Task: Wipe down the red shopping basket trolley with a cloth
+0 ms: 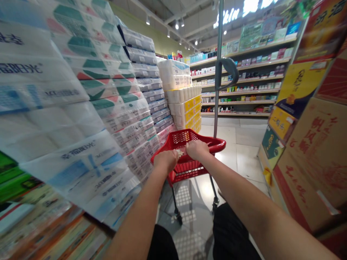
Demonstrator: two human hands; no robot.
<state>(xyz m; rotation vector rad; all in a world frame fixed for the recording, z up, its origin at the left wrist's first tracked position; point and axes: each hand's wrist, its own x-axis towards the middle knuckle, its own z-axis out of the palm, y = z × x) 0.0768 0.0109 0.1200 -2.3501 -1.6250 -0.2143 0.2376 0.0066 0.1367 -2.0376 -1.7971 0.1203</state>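
Bright light falls from the ceiling spotlights [177,25], and the lit sign [251,6] glares white at the top. Glare whitens patches of the pale floor [244,157]; beneath the red cart [189,167] lies a checkered shadow (its squares quite distinct). Wide-angle distortion stretches and tilts the wrapped packs [89,155] and cartons [320,144], which smear into blur toward the edges.

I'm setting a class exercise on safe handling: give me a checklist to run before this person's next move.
1. Right hand closed on the red plastic shopping cart: ok.
2. Left hand firmly closed: cannot tell, grip partly hidden.
3. Cart apart from brown cardboard cartons at right: ok, pale tiled floor between.
4. Cart clear of plastic-wrapped white packs at left: cannot tell.
5. Black near wheels on floor: ok.
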